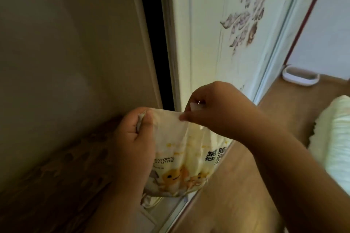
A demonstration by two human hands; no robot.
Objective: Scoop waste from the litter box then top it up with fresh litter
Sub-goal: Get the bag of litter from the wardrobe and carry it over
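Observation:
A pale yellow bag of bentonite cat litter (181,159) with orange cartoon figures stands on the floor by a sliding door track. My left hand (132,138) grips the bag's top left corner in a fist. My right hand (212,108) pinches the top edge at the right, and a small white piece shows between its fingers. The bag's top is stretched between the two hands. A white litter box (301,77) lies on the wooden floor at the far right, partly hidden by the door frame.
A beige wall (66,53) fills the left side. A white sliding door (217,24) with a floral decal stands behind the bag, with a dark gap beside it. A pale fluffy cloth thing (333,138) lies at the right edge on the wooden floor.

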